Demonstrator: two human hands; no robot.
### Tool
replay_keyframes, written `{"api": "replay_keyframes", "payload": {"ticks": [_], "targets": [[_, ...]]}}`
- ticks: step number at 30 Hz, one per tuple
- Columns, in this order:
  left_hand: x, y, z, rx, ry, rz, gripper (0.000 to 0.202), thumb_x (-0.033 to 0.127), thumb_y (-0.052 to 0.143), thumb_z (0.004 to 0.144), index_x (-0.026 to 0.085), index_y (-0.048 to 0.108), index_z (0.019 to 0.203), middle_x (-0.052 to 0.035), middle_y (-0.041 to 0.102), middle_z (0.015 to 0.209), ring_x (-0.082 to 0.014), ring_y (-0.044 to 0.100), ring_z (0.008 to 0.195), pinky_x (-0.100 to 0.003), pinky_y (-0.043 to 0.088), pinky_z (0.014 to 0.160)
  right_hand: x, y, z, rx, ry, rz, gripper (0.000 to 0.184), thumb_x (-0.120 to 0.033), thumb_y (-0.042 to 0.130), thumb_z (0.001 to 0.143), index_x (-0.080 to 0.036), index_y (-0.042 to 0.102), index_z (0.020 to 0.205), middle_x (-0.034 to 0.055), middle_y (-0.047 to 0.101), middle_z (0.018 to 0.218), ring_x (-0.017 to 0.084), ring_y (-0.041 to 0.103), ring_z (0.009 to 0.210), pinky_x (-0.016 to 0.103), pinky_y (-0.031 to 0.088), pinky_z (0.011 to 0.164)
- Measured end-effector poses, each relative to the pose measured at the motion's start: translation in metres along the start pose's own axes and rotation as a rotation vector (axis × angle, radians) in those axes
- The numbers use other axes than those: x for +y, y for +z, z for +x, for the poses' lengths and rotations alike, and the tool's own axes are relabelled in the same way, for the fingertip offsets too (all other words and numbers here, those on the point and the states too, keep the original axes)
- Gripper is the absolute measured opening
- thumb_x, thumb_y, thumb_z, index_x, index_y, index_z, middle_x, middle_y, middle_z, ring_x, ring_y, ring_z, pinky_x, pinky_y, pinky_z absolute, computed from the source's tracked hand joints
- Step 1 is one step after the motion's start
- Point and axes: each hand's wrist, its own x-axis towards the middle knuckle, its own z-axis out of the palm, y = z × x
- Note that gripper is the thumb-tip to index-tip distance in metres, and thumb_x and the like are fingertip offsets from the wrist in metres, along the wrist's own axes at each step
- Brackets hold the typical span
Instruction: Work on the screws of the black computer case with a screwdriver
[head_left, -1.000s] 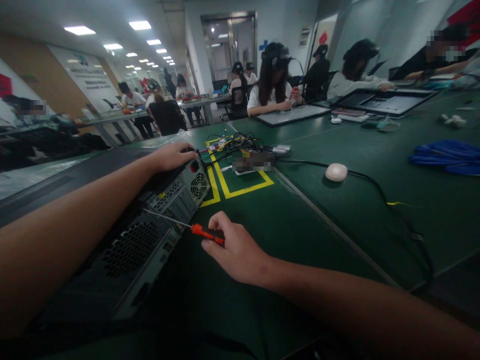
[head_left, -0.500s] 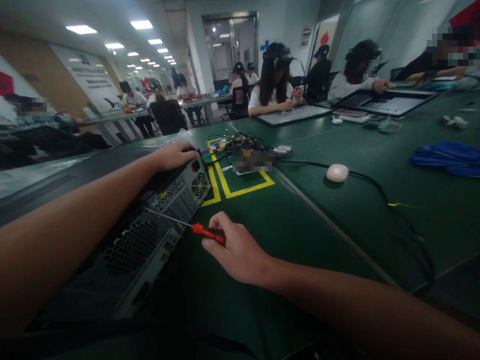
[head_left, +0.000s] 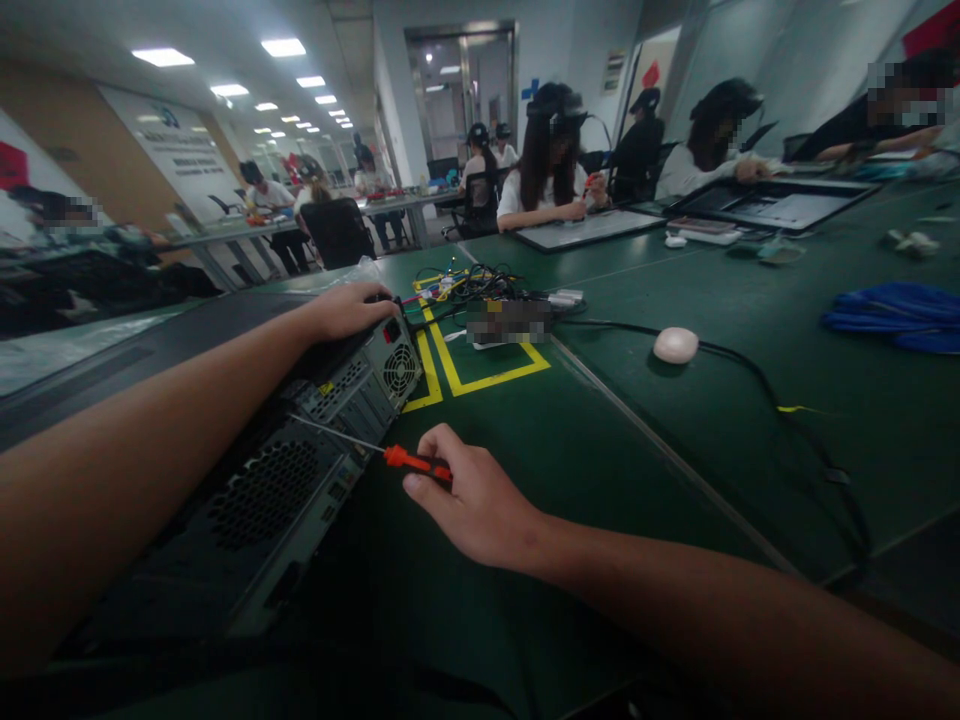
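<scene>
A computer tower case (head_left: 341, 400) lies on its side at the left, its back panel with vents, slots and a round fan grille turned towards me. My left hand (head_left: 351, 310) rests on top of it near the far corner, fingers stretched over the edge. In my right hand (head_left: 480, 490) is a screwdriver (head_left: 409, 460) with an orange and black handle, pinched between thumb and fingers. Its thin shaft points left, and the tip meets the back panel near the upper edge, beside my left forearm. Whether the tip sits in a screw is too small to tell.
Yellow tape (head_left: 495, 382) marks the green table (head_left: 615, 480) beyond the case. Tangled cables (head_left: 487, 285) lie there. A pale mouse-like object (head_left: 675, 345), a black cable and a blue bundle (head_left: 892, 318) are to the right. Co-workers sit across the table with flat panels (head_left: 592, 230).
The screwdriver's handle has turned a little in my right hand, as its orange and black parts show differently. My left hand and the case have stayed in place.
</scene>
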Motion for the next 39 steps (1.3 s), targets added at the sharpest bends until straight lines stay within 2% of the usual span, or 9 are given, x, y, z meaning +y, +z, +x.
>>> {"api": "replay_keyframes", "payload": {"ticks": [7,13,22,25,28,33,39], "targets": [[0.0004,-0.0008,0.0002,-0.011,0.021,0.009,0.072,0.060,0.039,0.089,0.014,0.070,0.134,-0.0133,0.070,0.138,-0.0333,0.063,0.131,-0.038,0.047,0.114,-0.0021,-0.0004,-0.0001,-0.001,0.008,0.017,0.012,-0.033,0.062,0.098,-0.023,0.055,0.098,-0.0029,0.057,0.075,0.016,0.051,0.071,0.029,0.034,0.065],[-0.0030,-0.0001,0.0017,-0.011,0.025,0.006,0.074,0.064,0.038,0.087,0.017,0.070,0.134,-0.0122,0.071,0.138,-0.0320,0.064,0.130,-0.036,0.048,0.114,-0.0034,-0.0016,-0.0003,-0.019,0.025,0.029,0.011,-0.033,0.058,0.101,-0.022,0.058,0.099,-0.0020,0.058,0.075,0.016,0.051,0.070,0.029,0.033,0.064],[-0.0050,0.0007,0.0020,-0.003,0.021,-0.019,0.071,0.065,0.041,0.087,0.020,0.072,0.133,-0.0114,0.072,0.136,-0.0346,0.061,0.134,-0.039,0.049,0.113,0.0030,0.0017,0.0004,-0.012,-0.051,0.020,0.020,-0.036,0.048,0.107,-0.020,0.060,0.106,0.0008,0.062,0.082,0.017,0.055,0.073,0.030,0.037,0.067],[-0.0042,0.0006,0.0015,0.004,0.023,-0.017,0.073,0.065,0.040,0.087,0.019,0.072,0.133,-0.0121,0.072,0.137,-0.0345,0.062,0.134,-0.039,0.048,0.114,0.0010,0.0018,-0.0004,-0.009,-0.019,0.035,0.017,-0.037,0.055,0.103,-0.021,0.056,0.110,0.0005,0.063,0.083,0.017,0.056,0.073,0.030,0.038,0.067],[-0.0028,0.0003,0.0010,0.006,0.022,-0.017,0.074,0.064,0.041,0.087,0.017,0.072,0.135,-0.0123,0.071,0.139,-0.0331,0.063,0.132,-0.036,0.047,0.114,-0.0002,0.0021,-0.0005,-0.002,-0.003,0.049,0.022,-0.033,0.064,0.096,-0.023,0.053,0.112,-0.0002,0.063,0.082,0.018,0.056,0.074,0.030,0.039,0.067],[-0.0025,-0.0004,0.0013,-0.011,0.012,-0.007,0.072,0.062,0.040,0.088,0.016,0.071,0.135,-0.0112,0.070,0.140,-0.0327,0.062,0.133,-0.035,0.048,0.113,0.0011,0.0035,0.0006,0.015,-0.008,0.043,0.012,-0.026,0.061,0.096,-0.023,0.052,0.103,-0.0010,0.062,0.083,0.017,0.056,0.074,0.031,0.039,0.068],[-0.0051,-0.0003,0.0031,-0.016,0.012,0.007,0.072,0.063,0.041,0.089,0.019,0.071,0.137,-0.0105,0.071,0.139,-0.0322,0.063,0.131,-0.034,0.049,0.111,0.0050,0.0052,0.0003,0.013,-0.045,0.083,0.011,-0.029,0.060,0.099,-0.023,0.054,0.105,-0.0010,0.062,0.086,0.018,0.059,0.078,0.030,0.043,0.070]]}}
